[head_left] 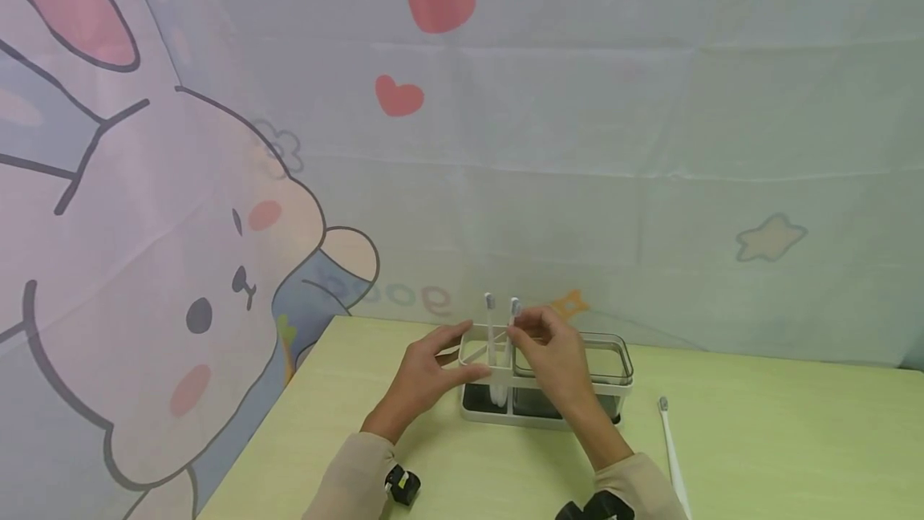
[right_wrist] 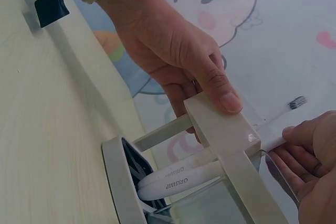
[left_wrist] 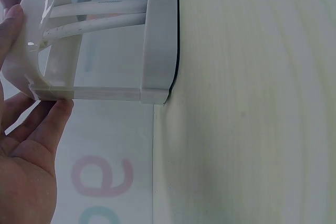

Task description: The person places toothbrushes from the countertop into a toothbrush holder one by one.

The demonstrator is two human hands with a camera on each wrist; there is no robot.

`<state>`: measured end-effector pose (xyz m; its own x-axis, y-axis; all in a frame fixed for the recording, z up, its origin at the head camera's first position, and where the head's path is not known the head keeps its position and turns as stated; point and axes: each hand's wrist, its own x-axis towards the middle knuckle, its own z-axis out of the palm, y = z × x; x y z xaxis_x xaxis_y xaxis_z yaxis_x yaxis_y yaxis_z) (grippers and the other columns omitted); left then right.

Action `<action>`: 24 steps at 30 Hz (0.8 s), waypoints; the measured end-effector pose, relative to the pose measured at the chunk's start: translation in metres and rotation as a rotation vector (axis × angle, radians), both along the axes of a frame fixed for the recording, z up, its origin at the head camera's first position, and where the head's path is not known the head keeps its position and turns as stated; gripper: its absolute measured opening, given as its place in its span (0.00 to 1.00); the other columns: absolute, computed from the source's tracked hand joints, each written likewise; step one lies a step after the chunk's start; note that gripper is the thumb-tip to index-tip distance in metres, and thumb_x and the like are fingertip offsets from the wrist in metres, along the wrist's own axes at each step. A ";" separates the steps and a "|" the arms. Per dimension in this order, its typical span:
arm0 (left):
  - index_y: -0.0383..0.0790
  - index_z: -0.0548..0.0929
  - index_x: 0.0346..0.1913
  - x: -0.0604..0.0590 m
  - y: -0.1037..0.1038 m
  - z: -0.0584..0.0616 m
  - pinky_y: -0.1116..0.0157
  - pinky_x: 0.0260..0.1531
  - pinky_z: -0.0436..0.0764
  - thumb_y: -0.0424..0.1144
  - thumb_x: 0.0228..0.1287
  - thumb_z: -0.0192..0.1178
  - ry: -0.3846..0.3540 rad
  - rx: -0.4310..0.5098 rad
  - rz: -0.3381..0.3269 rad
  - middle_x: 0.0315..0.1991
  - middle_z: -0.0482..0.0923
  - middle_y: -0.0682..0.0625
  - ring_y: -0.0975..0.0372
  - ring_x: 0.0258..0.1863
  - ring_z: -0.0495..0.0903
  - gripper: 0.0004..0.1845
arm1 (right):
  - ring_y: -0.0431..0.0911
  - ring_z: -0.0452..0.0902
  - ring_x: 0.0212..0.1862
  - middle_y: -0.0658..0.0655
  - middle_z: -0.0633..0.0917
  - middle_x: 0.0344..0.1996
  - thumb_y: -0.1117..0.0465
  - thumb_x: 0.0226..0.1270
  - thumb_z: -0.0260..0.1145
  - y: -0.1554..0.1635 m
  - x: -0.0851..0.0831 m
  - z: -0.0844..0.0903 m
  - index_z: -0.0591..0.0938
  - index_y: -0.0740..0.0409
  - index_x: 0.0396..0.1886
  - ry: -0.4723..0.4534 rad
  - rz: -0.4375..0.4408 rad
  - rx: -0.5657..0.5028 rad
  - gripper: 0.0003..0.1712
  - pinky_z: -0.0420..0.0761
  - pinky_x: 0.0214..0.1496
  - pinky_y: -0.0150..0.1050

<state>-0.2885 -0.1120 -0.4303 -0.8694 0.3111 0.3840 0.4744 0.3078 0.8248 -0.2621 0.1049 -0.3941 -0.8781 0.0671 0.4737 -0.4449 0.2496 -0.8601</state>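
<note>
A pale green table point(head_left: 758, 440) bears a white holder point(head_left: 549, 416) and a loose toothbrush point(head_left: 671, 448).

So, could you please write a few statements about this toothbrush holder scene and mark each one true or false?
1. Two toothbrushes stand upright in the holder. True.
2. The left hand rests flat on the table, away from the holder. False: it grips the holder's left end, thumb on the top rim.
3. The right hand pinches a toothbrush that sits in the holder. True.
4. A third toothbrush lies on the table to the right of the holder. True.
5. The holder lies tipped on its side. False: it stands upright on the table.
6. The backdrop behind the table is plain white. False: it shows a cartoon rabbit, hearts and stars.
</note>
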 end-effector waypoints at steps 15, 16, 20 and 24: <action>0.39 0.76 0.76 0.001 0.001 0.001 0.59 0.66 0.81 0.42 0.63 0.80 0.000 0.008 -0.022 0.69 0.77 0.43 0.48 0.69 0.77 0.40 | 0.51 0.87 0.45 0.59 0.90 0.43 0.68 0.71 0.75 0.007 0.001 0.002 0.86 0.66 0.50 -0.040 0.010 0.013 0.11 0.87 0.52 0.31; 0.39 0.76 0.76 0.001 0.001 0.001 0.60 0.66 0.81 0.42 0.63 0.80 -0.002 0.008 -0.022 0.69 0.77 0.43 0.48 0.69 0.77 0.40 | 0.50 0.87 0.46 0.59 0.89 0.44 0.67 0.71 0.75 0.009 0.002 0.002 0.86 0.65 0.50 -0.049 0.009 0.018 0.11 0.87 0.52 0.31; 0.40 0.76 0.75 0.001 0.003 0.000 0.62 0.66 0.81 0.42 0.62 0.80 -0.008 0.008 -0.018 0.69 0.77 0.44 0.48 0.69 0.77 0.40 | 0.49 0.86 0.47 0.58 0.89 0.45 0.65 0.73 0.74 0.017 0.004 0.005 0.86 0.63 0.52 -0.071 0.004 0.037 0.12 0.86 0.52 0.32; 0.38 0.76 0.75 -0.001 0.005 -0.002 0.60 0.66 0.82 0.42 0.62 0.80 -0.010 0.020 -0.025 0.69 0.77 0.42 0.47 0.69 0.76 0.40 | 0.49 0.86 0.47 0.58 0.89 0.46 0.64 0.74 0.73 0.025 0.008 0.009 0.86 0.63 0.53 -0.075 -0.005 0.054 0.12 0.86 0.52 0.31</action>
<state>-0.2892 -0.1073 -0.4321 -0.8653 0.3252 0.3814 0.4733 0.2796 0.8354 -0.2542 0.1298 -0.3847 -0.9109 0.0483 0.4098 -0.3784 0.2985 -0.8762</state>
